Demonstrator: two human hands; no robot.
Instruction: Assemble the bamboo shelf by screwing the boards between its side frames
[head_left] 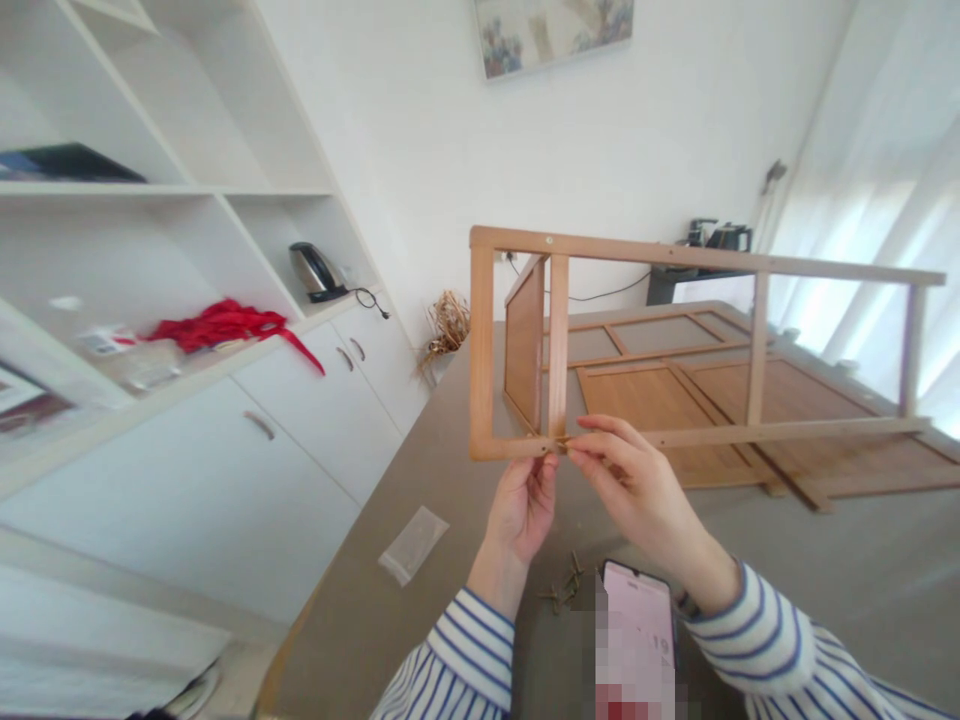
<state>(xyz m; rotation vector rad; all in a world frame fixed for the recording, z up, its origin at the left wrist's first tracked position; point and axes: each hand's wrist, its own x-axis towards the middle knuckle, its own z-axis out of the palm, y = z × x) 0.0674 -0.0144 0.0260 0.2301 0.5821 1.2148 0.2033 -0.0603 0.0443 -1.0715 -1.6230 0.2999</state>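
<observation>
A long bamboo frame (697, 256) with upright slats is held up above the table, with a small panel (523, 342) hanging inside its left end. My left hand (525, 500) grips the frame's bottom rail from below, near the second upright. My right hand (637, 480) pinches a small thing at the same joint, too small to name. Several dark screws (566, 585) lie on the table under my hands. A phone (637, 630) lies beside them by my right wrist.
Flat bamboo panels (750, 400) lie on the brown table (360, 620) behind the frame. A clear plastic bag (414, 543) lies at the table's left edge. White shelves and cabinets (262, 420) stand left, holding a kettle (315, 270) and red cloth (217, 323). Curtains hang at right.
</observation>
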